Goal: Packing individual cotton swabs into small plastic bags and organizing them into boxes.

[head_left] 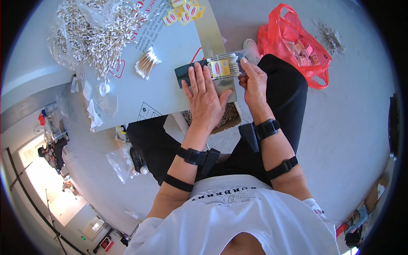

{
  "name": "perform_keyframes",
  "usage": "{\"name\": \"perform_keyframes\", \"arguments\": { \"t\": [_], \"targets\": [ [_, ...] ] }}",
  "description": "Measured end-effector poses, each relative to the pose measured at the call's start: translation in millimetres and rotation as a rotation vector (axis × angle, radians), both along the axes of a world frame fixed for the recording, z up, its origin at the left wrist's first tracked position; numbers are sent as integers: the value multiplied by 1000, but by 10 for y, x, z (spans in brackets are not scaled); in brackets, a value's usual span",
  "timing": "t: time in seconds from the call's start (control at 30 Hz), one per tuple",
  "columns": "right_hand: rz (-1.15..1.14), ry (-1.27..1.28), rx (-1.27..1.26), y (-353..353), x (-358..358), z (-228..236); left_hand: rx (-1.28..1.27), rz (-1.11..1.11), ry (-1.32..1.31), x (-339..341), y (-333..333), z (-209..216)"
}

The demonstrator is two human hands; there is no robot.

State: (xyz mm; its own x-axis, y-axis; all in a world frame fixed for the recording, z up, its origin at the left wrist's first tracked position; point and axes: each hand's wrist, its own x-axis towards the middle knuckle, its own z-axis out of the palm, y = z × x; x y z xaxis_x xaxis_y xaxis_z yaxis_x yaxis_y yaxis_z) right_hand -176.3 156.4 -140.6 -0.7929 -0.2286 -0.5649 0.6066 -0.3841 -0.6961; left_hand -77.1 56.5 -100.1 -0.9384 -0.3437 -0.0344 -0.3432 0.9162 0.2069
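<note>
A clear plastic bag of cotton swabs (233,64) with a yellow card inside lies at the table's right edge. Its right end is pinched between the thumb and fingers of my right hand (255,84). My left hand (204,101) rests flat with fingers stretched out, on a dark sheet (182,73) beside the bag's left end. To the left of this hand, a small loose bundle of cotton swabs (147,63) lies on the table (165,95). What lies beneath my left palm is hidden.
A large heap of cotton swabs (100,44) covers the table's far left, near a white roll (103,89). Yellow cards (185,13) lie at the far edge. A red plastic bag (272,39) holding small boxes stands right, beside scattered swabs (329,37). An open carton (231,123) sits below the table edge.
</note>
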Motion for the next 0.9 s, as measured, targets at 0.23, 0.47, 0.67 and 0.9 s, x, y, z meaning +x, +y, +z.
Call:
{"name": "perform_keyframes", "arguments": {
  "t": [0.23, 0.47, 0.67, 0.9],
  "targets": [
    [-3, 232, 160, -99, -220, 56, 16, 6, 19, -159, -157, -4],
    [12, 401, 305, -166, -224, -126, -2, 19, -9, -204, -112, -47],
    [-46, 507, 403, -210, -152, -227, 2, 20, -2, -203, -93, -36],
    [-87, 467, 268, -233, -118, -231, 8, 23, -23, -190, -86, -11]
  ]
}}
